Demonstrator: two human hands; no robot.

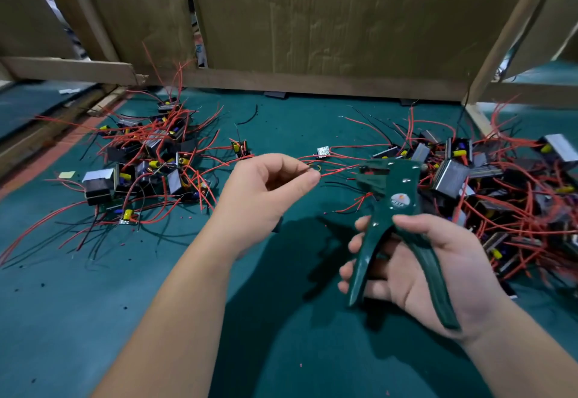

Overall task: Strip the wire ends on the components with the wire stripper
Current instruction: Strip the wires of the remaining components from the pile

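My right hand [422, 266] grips the two handles of a dark green wire stripper [391, 216], whose jaws point up and left. My left hand [269, 191] pinches a thin red wire [339, 171] between thumb and forefinger. That wire's end reaches into the stripper's jaws [370, 168]. The wire runs back towards a small component with a silver square top [323, 151] lying on the green mat beyond my fingers.
A pile of components with red and black wires [150, 153] lies at the left, and a larger pile [500, 185] at the right, close to the stripper. Cardboard walls [312, 22] and wooden slats close off the back. Bits of cut insulation dot the green mat [93, 288].
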